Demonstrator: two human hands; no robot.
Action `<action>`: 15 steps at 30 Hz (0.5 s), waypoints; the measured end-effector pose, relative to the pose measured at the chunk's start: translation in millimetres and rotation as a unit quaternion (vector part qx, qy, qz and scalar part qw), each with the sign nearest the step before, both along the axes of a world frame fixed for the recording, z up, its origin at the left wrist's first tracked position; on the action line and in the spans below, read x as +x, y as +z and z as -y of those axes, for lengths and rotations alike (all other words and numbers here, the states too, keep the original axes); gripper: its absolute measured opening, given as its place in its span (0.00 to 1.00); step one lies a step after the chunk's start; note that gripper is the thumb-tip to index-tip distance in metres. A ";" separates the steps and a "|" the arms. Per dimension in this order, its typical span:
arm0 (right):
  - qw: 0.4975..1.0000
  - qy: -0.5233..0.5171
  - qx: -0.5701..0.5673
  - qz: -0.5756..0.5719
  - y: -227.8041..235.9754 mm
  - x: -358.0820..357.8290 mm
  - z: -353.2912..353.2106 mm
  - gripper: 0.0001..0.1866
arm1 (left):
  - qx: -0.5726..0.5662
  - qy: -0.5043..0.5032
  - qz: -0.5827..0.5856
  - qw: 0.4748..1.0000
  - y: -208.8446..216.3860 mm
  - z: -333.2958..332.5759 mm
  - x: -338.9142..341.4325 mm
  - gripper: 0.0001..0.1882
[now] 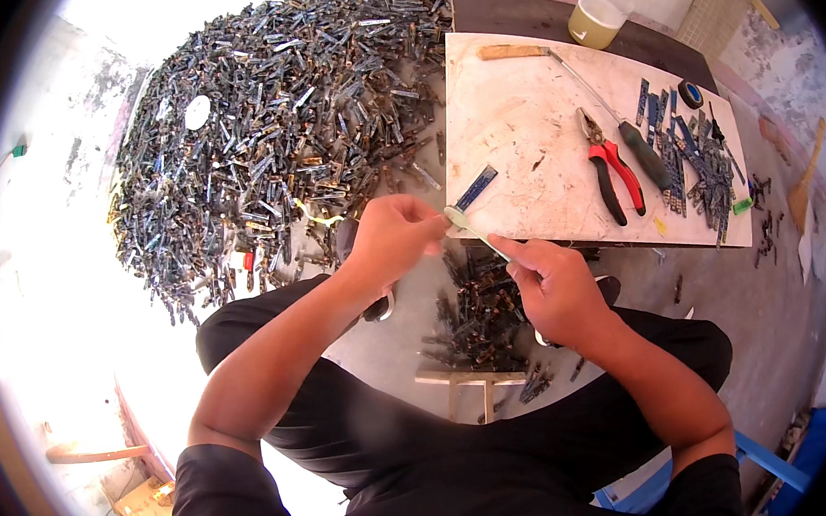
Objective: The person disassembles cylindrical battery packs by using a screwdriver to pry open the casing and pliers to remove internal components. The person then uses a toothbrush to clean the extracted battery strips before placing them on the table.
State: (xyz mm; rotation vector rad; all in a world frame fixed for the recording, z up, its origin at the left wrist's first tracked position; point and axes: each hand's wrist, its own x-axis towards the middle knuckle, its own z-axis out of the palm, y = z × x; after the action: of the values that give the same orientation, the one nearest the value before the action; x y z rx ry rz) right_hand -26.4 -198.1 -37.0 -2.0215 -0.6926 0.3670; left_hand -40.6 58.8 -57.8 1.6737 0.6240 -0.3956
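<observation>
Just off the near left edge of a pale board (517, 100), my two hands come together. My right hand (559, 287) is closed on a thin pale green strip (473, 227) with a rounded end pointing left. My left hand (395, 240) is closed in a pinch, its fingertips at that rounded end; whether they grip the strip or something smaller is hard to see. Right beside the rounded end, a short dark blue flat piece (477, 187) lies at the board's edge.
Red-handled pliers (615, 170), a dark-handled screwdriver (645, 154), a wooden-handled tool (512, 51) and several dark strips (701, 174) lie on the board. Behind it stands a cup (597, 20). A large heap of dark pieces (272, 115) spreads left; a smaller pile (481, 315) sits below.
</observation>
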 end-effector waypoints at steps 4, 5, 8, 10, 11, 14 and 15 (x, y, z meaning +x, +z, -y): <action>0.993 -0.069 -0.067 0.062 8.9 21.5 4.5 0.24 | -0.046 0.026 -0.003 0.999 -0.5 -0.5 -2.5 0.09; 0.994 -0.069 -0.066 0.059 8.8 22.4 5.4 0.24 | -0.065 0.035 -0.008 0.997 0.1 -0.9 -4.0 0.09; 0.995 -0.069 -0.054 0.050 6.8 19.9 5.7 0.23 | -0.129 0.054 -0.006 0.990 3.1 -2.2 -7.7 0.09; 0.996 -0.070 -0.037 0.048 6.7 14.7 2.9 0.23 | -0.147 0.061 -0.004 0.987 5.1 -2.5 -8.6 0.10; 0.998 -0.043 -0.031 0.035 6.0 8.0 1.5 0.23 | -0.142 0.064 -0.007 0.988 5.6 -1.9 -8.3 0.10; 0.997 0.012 -0.045 0.055 1.1 -0.9 2.3 0.23 | -0.122 0.067 -0.016 0.990 5.2 -0.8 -7.3 0.10; 0.997 -0.010 -0.050 0.057 2.5 5.6 1.8 0.23 | -0.114 0.068 -0.019 0.991 5.0 -0.9 -7.5 0.10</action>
State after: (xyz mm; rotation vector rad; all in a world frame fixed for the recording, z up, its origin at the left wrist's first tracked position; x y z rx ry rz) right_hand -20.9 -199.9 -34.5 -2.1554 -0.7353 0.2815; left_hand -48.2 59.7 -52.9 1.4004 0.6908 -0.3864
